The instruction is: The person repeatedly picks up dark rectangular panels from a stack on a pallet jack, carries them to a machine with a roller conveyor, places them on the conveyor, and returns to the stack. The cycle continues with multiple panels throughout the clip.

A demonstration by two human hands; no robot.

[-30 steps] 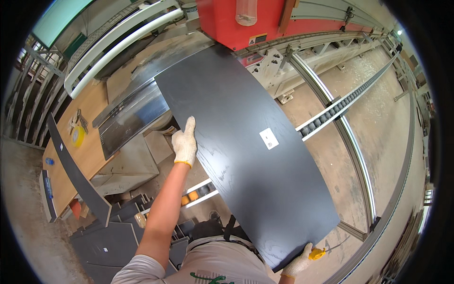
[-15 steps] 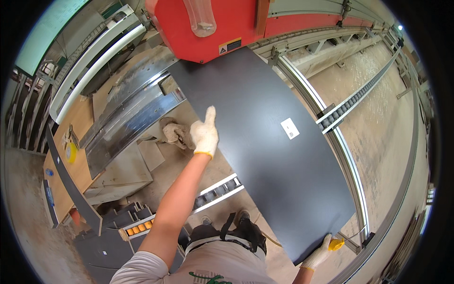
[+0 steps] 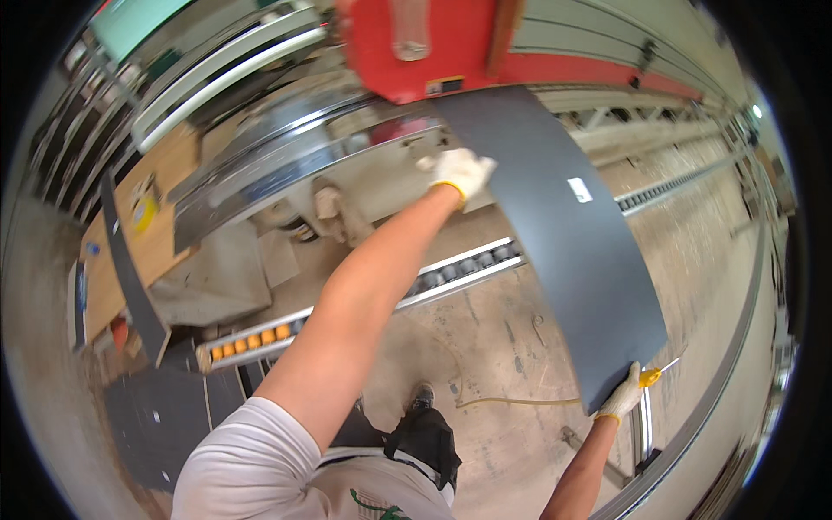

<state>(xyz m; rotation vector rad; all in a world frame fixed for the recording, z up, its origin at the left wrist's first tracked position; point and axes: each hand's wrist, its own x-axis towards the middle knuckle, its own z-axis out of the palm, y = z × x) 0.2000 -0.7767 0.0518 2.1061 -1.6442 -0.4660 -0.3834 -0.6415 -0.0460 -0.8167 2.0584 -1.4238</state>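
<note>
A long dark grey panel (image 3: 555, 217) with a white label (image 3: 579, 190) lies slanted across rollers, its far end against the red machine housing (image 3: 433, 61). My left hand (image 3: 462, 173), in a white glove, is at the panel's left edge. It is blurred, with the thumb spread from the fingers. At the panel's near end, my gloved right hand (image 3: 621, 396) is closed at the corner. Out of that hand sticks a yellow tool (image 3: 650, 378) with a thin metal rod, its exact kind unclear.
A roller rail (image 3: 459, 269) runs beneath the panel, ending in orange rollers at left. A wooden bench (image 3: 160, 173) holds a roll of yellow tape (image 3: 145, 214) and a dark strip (image 3: 134, 269). More dark panels (image 3: 165, 416) lie lower left. A hose (image 3: 511, 400) crosses the floor.
The panel has moved away from me and turned a little steeper. Both hands have travelled forward with it, the left arm stretching further out. My view has shifted too.
</note>
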